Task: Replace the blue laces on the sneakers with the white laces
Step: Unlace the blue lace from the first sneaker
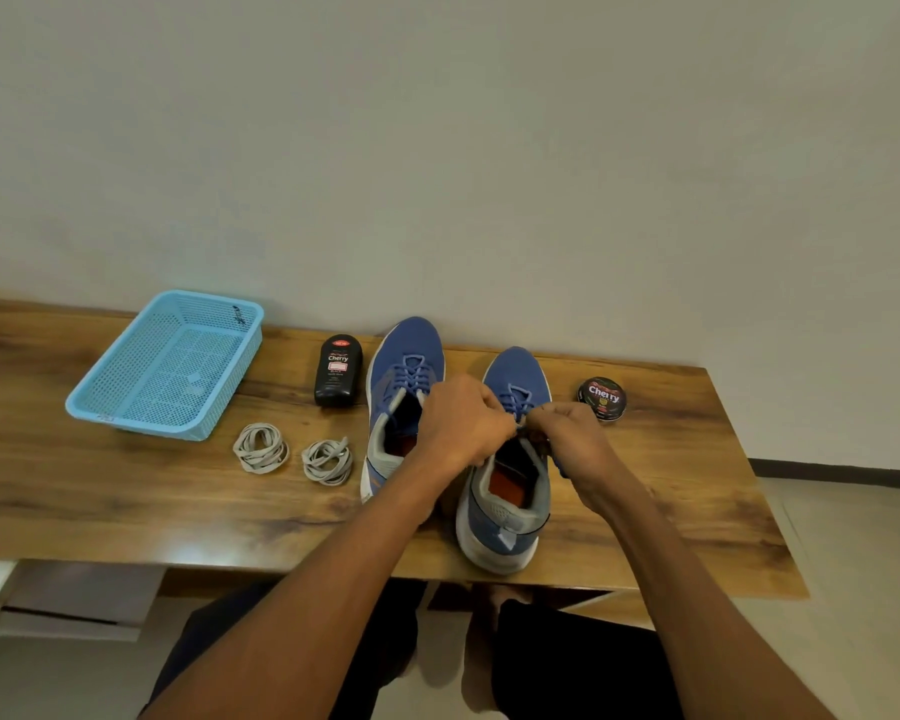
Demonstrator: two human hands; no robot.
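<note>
Both hands, left hand [463,420] and right hand [567,433], grip pinching the blue lace [516,400] atop the right sneaker [505,491] on the desk [126,491]: unlacing seems underway. Next: loosen the knot; white laces [261,448] wait left.

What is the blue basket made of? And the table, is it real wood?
The blue basket looks like moulded plastic: one even light-blue colour, with walls and floor full of small regular holes. The table shows brown wood grain with dark streaks and a smooth finish that reflects light near its front edge. Whether it is solid wood or a printed laminate cannot be told from here.
</note>
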